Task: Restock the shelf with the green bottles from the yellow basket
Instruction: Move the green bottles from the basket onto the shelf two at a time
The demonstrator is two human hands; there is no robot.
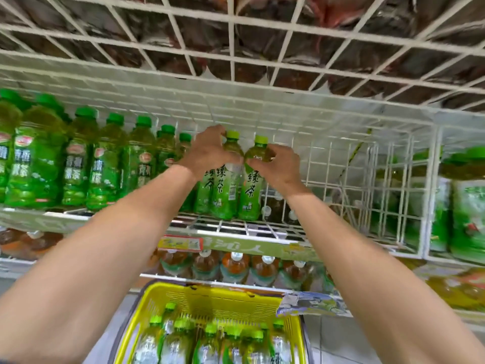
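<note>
The two grips are setting bottles upright, side by side, on the wire shelf [236, 228] directly above the yellow basket [210, 294], apparently to extend the row standing there. The left grip [207, 151] is curling round the shoulder of the left green bottle [227, 185]. The right grip [275, 166] is wrapping the right green bottle [253, 187] the same way, fingers closing tight on it. More green bottles [210, 342] are waiting inside the basket.

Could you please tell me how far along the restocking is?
Early on. One matching bottle seems shelved already. The left hand grips the left bottle, the right hand the right bottle, both standing on the wire shelf. The yellow basket holds many more bottles.
</note>
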